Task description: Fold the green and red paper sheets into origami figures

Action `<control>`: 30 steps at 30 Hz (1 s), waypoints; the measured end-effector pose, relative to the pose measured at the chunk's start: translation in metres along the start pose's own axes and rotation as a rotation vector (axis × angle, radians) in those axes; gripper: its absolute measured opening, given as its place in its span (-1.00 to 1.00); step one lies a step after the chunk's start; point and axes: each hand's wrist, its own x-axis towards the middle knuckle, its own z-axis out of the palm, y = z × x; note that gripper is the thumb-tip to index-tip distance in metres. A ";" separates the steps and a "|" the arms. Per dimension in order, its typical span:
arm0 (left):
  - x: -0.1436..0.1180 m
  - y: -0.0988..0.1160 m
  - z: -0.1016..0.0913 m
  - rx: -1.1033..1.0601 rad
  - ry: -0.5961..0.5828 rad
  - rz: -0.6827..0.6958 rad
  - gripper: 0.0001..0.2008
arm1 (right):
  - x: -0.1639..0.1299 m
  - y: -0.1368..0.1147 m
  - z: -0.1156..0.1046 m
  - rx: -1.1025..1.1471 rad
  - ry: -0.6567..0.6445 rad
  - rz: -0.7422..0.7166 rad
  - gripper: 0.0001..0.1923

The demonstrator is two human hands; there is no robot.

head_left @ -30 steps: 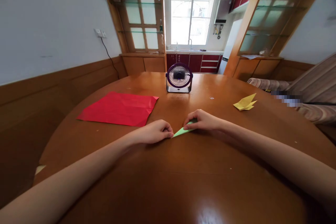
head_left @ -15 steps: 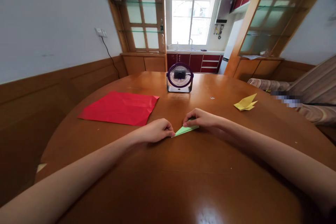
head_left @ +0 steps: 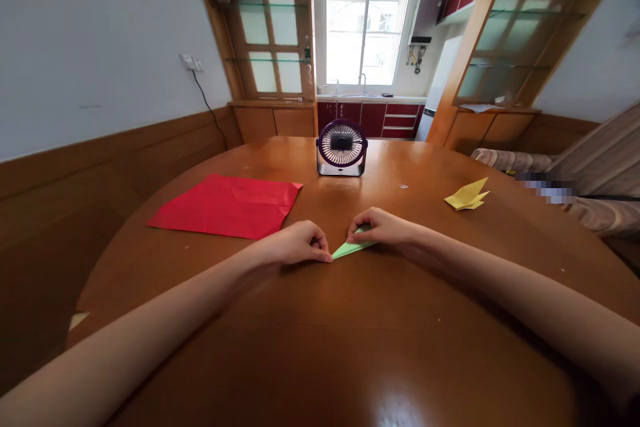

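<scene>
A small folded green paper [head_left: 350, 248] lies on the brown round table [head_left: 350, 340] in front of me, narrowing to a point at its left end. My left hand [head_left: 295, 245] is curled, its fingertips pinching that pointed tip. My right hand [head_left: 383, 227] covers the wider right end of the green paper and presses it against the table. Most of the paper's right part is hidden under those fingers.
A red paper sheet [head_left: 227, 205] lies flat at the left of the table. A small purple desk fan [head_left: 341, 148] stands at the far edge. A folded yellow paper shape [head_left: 467, 195] sits at the right. A sofa [head_left: 580, 173] lies beyond the table's right side.
Both hands have stayed on the green paper, with only slight shifts of the fingers. My right hand has slid a little along the paper's right end.
</scene>
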 end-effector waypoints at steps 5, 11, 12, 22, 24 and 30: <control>0.007 -0.004 -0.007 0.087 -0.009 0.093 -0.64 | 0.000 0.000 -0.002 -0.020 -0.008 -0.016 -0.68; 0.003 -0.007 -0.005 0.021 0.021 0.154 -0.63 | -0.002 -0.002 -0.001 -0.041 -0.001 -0.026 -0.71; 0.002 -0.008 -0.003 -0.035 0.036 0.154 -0.62 | -0.003 -0.002 0.000 -0.047 0.007 -0.027 -0.72; 0.002 -0.005 0.024 -0.188 0.283 0.166 -0.71 | -0.006 -0.002 0.000 -0.117 0.028 -0.134 -0.75; 0.001 -0.003 0.026 -0.200 0.306 0.173 -0.74 | -0.007 -0.005 -0.001 -0.174 0.040 -0.211 -0.75; -0.001 0.000 0.032 -0.191 0.344 0.114 -0.79 | -0.013 -0.015 -0.010 -0.318 -0.056 -0.322 -0.73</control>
